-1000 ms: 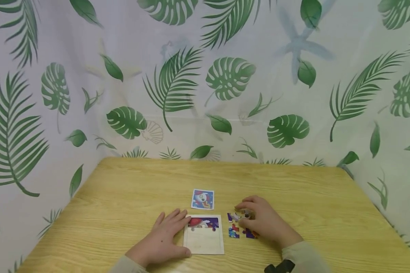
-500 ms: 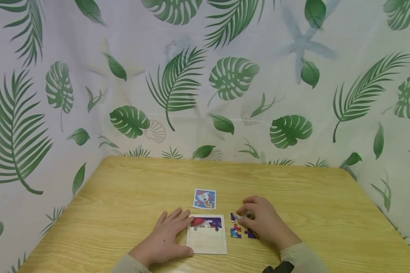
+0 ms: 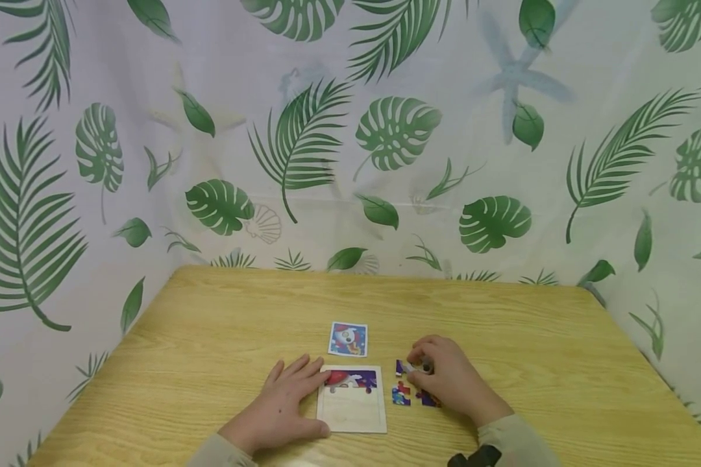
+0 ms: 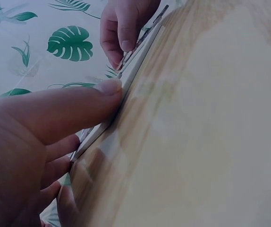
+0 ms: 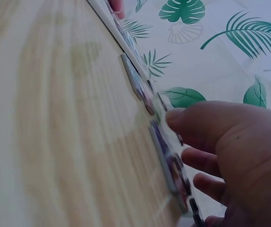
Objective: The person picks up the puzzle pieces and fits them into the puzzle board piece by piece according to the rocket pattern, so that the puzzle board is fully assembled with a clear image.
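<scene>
A square puzzle tray (image 3: 352,415) lies on the table, its top strip filled with red, white and purple pieces and its lower part bare wood. My left hand (image 3: 283,408) rests at the tray's left side, fingers spread, thumb at the lower left corner. In the left wrist view the thumb (image 4: 79,106) touches the tray's edge. Right of the tray, my right hand (image 3: 446,376) pinches a purple and whitish puzzle piece (image 3: 401,368) between thumb and fingers, partly hidden. Loose puzzle pieces (image 3: 401,394) lie just below it, some under the hand.
A small picture card (image 3: 348,340) showing a white figure on blue lies behind the tray. The wooden table (image 3: 239,311) extends to a leaf-print curtain (image 3: 321,233) at the back and sides. A black band (image 3: 476,456) is on the right wrist.
The purple and whitish piece has shifted slightly away from the loose piece below it, with my right fingers on it. My left hand stays at the tray. The head view has shifted a little.
</scene>
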`<state>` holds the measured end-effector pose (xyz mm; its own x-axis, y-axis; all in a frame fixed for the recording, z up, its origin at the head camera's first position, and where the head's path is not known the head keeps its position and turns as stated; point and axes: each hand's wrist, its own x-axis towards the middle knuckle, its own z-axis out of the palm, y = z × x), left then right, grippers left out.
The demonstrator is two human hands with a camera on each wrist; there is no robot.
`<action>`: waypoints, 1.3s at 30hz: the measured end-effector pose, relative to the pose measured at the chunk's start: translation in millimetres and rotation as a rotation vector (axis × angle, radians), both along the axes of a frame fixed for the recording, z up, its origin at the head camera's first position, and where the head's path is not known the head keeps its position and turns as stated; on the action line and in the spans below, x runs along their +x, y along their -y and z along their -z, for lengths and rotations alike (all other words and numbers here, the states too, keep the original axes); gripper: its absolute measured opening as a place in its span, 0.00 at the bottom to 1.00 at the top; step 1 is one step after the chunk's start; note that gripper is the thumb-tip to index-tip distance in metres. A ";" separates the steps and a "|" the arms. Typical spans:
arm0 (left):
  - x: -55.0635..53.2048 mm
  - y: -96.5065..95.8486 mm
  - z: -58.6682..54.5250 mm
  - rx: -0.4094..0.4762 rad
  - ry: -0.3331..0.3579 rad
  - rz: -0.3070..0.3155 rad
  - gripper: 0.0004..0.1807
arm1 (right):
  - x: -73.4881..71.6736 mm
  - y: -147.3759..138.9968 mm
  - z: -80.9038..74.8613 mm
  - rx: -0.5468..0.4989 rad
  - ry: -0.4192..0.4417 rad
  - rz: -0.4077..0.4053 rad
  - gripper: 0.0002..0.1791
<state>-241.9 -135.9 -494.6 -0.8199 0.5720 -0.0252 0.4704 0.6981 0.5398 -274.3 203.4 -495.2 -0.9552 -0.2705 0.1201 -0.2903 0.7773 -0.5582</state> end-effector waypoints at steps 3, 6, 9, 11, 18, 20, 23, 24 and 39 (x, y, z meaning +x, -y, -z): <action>-0.6 0.8 0.4 -0.002 -0.003 0.002 0.52 | 1.4 5.0 0.1 -0.066 0.007 -0.024 0.06; -1.0 1.4 0.4 0.003 -0.002 0.003 0.52 | 4.6 14.8 -0.2 -0.108 0.020 -0.040 0.06; -1.4 1.9 0.4 0.004 -0.003 0.002 0.52 | 7.9 27.0 -0.1 -0.114 0.037 -0.067 0.06; -1.4 2.1 0.3 0.003 -0.004 0.001 0.52 | 10.3 35.6 0.2 -0.108 0.052 -0.087 0.06; -0.5 2.3 0.2 -0.004 -0.010 -0.003 0.53 | 16.6 62.9 -3.0 -0.073 0.071 -0.153 0.07; -0.6 2.9 0.1 -0.009 -0.010 -0.006 0.53 | 17.7 69.8 -3.3 -0.072 0.070 -0.169 0.07; -0.9 3.6 0.0 -0.005 -0.012 -0.005 0.53 | 18.4 80.1 -3.4 -0.056 0.044 -0.196 0.07; -0.8 3.7 -0.2 -0.001 -0.012 -0.004 0.53 | 18.5 83.2 -3.4 -0.050 0.034 -0.206 0.07; -0.2 1.7 2.3 0.015 -0.016 0.011 0.53 | 26.4 111.5 -7.8 0.035 -0.022 -0.226 0.07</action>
<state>-242.1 -137.5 -496.9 -0.8138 0.5811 -0.0031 0.4868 0.6846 0.5425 -248.0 91.9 -487.4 -0.8669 -0.4819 0.1273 -0.4714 0.7098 -0.5235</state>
